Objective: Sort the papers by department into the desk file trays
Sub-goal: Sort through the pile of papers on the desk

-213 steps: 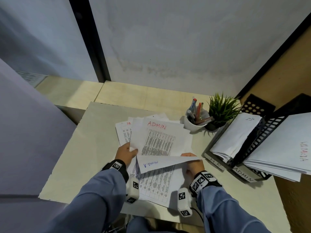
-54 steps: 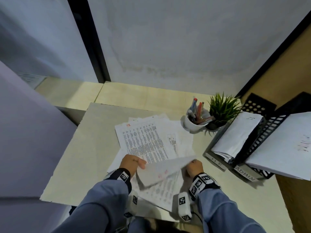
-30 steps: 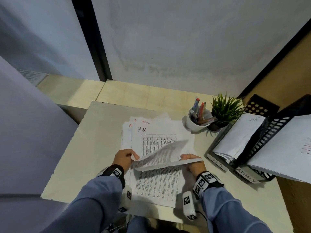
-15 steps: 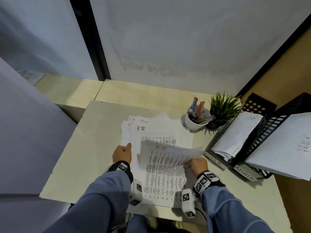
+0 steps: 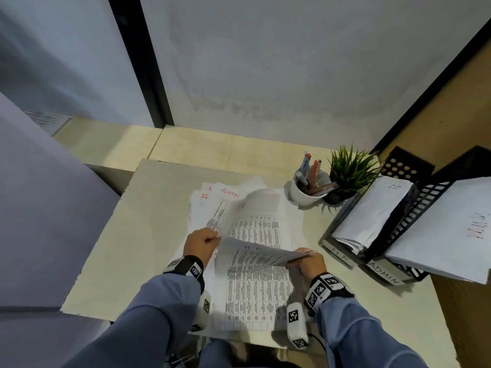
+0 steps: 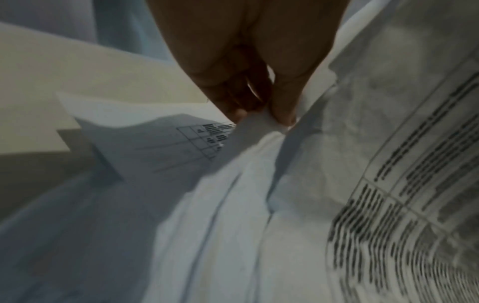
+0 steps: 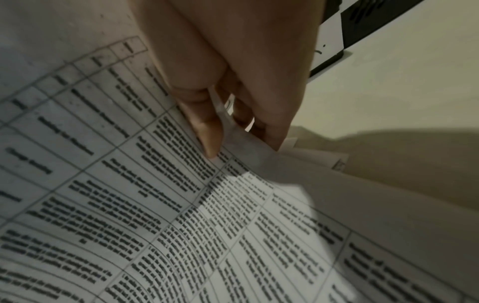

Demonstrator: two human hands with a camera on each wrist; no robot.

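Desk (image 5: 111,248) papers (image 5: 252,293) blurred; left hand (image 5: 200,241) and right hand (image 5: 309,264) pinch sheets.

White printed papers (image 5: 252,274) fanned on the desk, beside paper-filled black trays (image 5: 414,208).

Red "ADMIN" heads a sheet (image 5: 230,193) at the pile's far end. White strips on the file trays read "H R" (image 5: 340,255) and "ADMIN" (image 5: 384,273).

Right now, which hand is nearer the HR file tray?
Right. The right hand pinches a sheet's corner just short of the HR file tray. The left hand pinches another sheet on the paper pile's far side.
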